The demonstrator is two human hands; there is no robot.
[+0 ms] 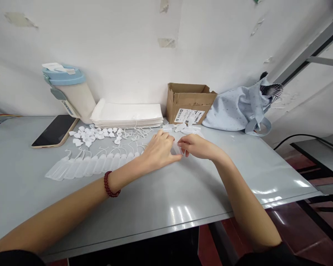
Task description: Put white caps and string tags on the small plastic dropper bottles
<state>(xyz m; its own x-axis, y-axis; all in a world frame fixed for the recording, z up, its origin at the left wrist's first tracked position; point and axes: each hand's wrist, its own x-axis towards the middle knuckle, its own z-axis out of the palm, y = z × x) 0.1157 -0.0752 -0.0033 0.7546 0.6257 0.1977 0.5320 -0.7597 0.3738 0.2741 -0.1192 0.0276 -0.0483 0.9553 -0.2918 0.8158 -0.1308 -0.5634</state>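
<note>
My right hand (195, 145) has its thumb and fingertips pinched together at the edge of a small plastic piece (177, 148), see-through and smooth, which sits between my two hands just above the table (166, 201). My left hand (161, 150) arches over from the other side, fingers curved and thumb stretched out beneath the piece; the fingertips are partly hidden, so I cannot tell whether it grips or only steadies. A bracelet (108, 184) of round dark red beads circles my left wrist.

Left of my left hand lies a slanting row of frosted plastic tubes (90, 165), long and slim, side by side, with thin white strings curling from their far ends. Beyond them spread small white caps (87, 137), pointed and glossy, and a loose tangle of soft cord (137, 132).

Just past my fingertips are more clear pieces (183, 128), in front of a brown cardboard box (192, 99) with a torn rim. Past my left hand lies a stack of white sheets (131, 112); beyond my right slumps a pale blue cloth bag (229, 111), wrinkled and finely dotted.
</note>
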